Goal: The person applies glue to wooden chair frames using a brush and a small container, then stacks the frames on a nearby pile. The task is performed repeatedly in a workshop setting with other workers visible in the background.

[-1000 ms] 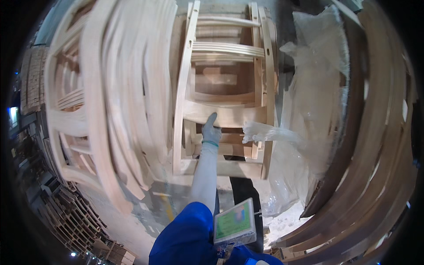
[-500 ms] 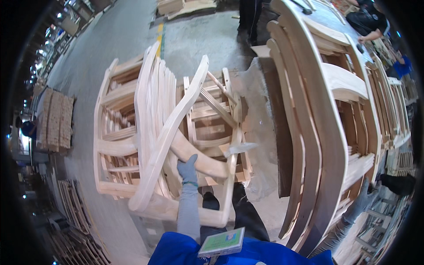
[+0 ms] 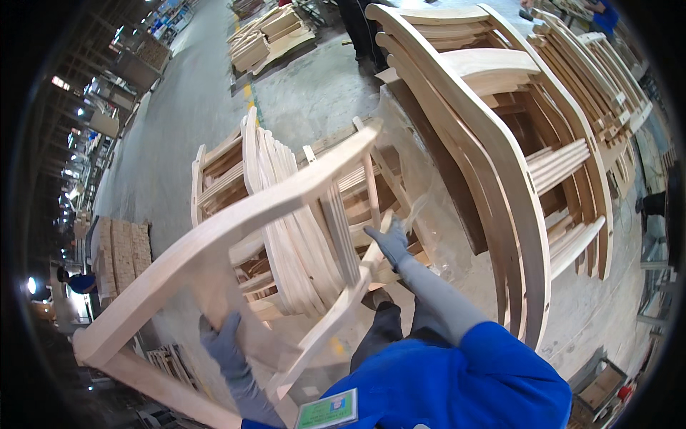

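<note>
Pale wooden frame (image 3: 214, 239), tilted, gloved left hand (image 3: 224, 339) clasping its wide slat (image 3: 261, 332), gloved right hand (image 3: 391, 244) closed around its side rail (image 3: 337, 313), stacked frames (image 3: 461, 107) at right.

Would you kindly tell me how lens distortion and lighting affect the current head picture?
In the head view, dark corners ring the fisheye image; the stacked wooden frames at right look bowed, though some curvature is probably real; a bright light glares at far left.
</note>
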Available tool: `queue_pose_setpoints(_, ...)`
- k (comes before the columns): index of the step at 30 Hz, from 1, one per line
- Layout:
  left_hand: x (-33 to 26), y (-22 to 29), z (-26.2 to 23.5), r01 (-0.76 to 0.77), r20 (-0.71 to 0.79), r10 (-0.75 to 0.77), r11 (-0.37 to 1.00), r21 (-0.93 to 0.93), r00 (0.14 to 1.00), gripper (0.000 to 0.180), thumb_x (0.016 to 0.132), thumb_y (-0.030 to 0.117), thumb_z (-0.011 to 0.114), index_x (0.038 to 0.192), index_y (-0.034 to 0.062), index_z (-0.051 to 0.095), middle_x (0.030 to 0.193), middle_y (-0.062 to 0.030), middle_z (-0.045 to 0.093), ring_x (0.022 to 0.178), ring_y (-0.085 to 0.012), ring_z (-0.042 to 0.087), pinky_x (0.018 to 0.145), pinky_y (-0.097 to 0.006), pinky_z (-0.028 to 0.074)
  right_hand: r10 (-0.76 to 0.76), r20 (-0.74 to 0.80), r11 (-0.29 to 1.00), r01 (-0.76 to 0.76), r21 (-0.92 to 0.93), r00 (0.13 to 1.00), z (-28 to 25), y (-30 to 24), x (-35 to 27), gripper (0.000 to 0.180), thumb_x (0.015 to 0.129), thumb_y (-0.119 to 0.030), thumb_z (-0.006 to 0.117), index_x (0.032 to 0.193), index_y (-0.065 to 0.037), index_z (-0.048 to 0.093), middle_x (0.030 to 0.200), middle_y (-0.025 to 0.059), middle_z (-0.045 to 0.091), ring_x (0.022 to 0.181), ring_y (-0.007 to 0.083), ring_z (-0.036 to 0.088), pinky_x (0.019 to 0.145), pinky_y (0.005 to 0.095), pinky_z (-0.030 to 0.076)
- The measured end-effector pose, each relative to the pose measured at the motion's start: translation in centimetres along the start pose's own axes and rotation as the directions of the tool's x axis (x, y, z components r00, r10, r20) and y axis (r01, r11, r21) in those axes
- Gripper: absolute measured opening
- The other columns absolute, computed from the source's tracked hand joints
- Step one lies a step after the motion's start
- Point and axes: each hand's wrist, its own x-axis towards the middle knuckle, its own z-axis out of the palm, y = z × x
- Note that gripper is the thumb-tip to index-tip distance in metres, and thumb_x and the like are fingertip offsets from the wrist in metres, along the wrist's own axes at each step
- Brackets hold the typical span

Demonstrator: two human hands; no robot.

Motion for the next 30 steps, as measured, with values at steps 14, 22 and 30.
queue_pose_setpoints(14, -2.2, 8.9, -19.5, -0.280, -0.432, 0.411, 0.900, 0.334, 0.803, 0.057, 0.082, 0.032, 0.068, 0.115, -0.0098, 0.048, 0.104, -0.0194, 0.057, 0.094, -0.0283, 0.052, 0.087, -0.039, 0.043, -0.485, 0.250, 0.811, 0.323, 0.488, 0.838, -7.1, -19.9, -7.6, 0.057, 0.077, -0.047, 0.057, 0.102, 0.004, 0.055, 0.094, 0.0203, 0.060, 0.090, 0.0295, 0.058, 0.079, 0.0355, 0.044)
queue_pose_setpoints(22, 4.1, 9.3, -19.5, -0.329, -0.363, 0.278, 0.941, -0.084, 0.889, 0.061, 0.086, 0.034, 0.057, 0.130, -0.0054, 0.038, 0.122, -0.0184, 0.049, 0.108, -0.0256, 0.047, 0.097, -0.038, 0.036, -0.901, -0.219, 0.365, 0.927, 0.084, 0.375, -29.4, -30.4, -12.6, 0.048, 0.080, -0.043, 0.059, 0.097, 0.001, 0.050, 0.086, 0.0208, 0.060, 0.086, 0.0342, 0.061, 0.076, 0.0401, 0.047)
queue_pose_setpoints(30, 14.5, 14.5, -2.0, -0.665, 0.322, 0.647, 0.744, -0.067, 0.691, 0.048, 0.091, 0.028, 0.047, 0.128, -0.0015, 0.040, 0.111, -0.0117, 0.053, 0.104, -0.0229, 0.049, 0.092, -0.037, 0.038, -0.674, -0.527, 0.611, 0.792, -0.003, 0.517, -44.3, -16.1, -21.6, 0.059, 0.089, -0.028, 0.055, 0.137, -0.003, 0.032, 0.086, 0.0113, 0.061, 0.061, 0.0113, 0.062, 0.047, 0.0213, 0.050)
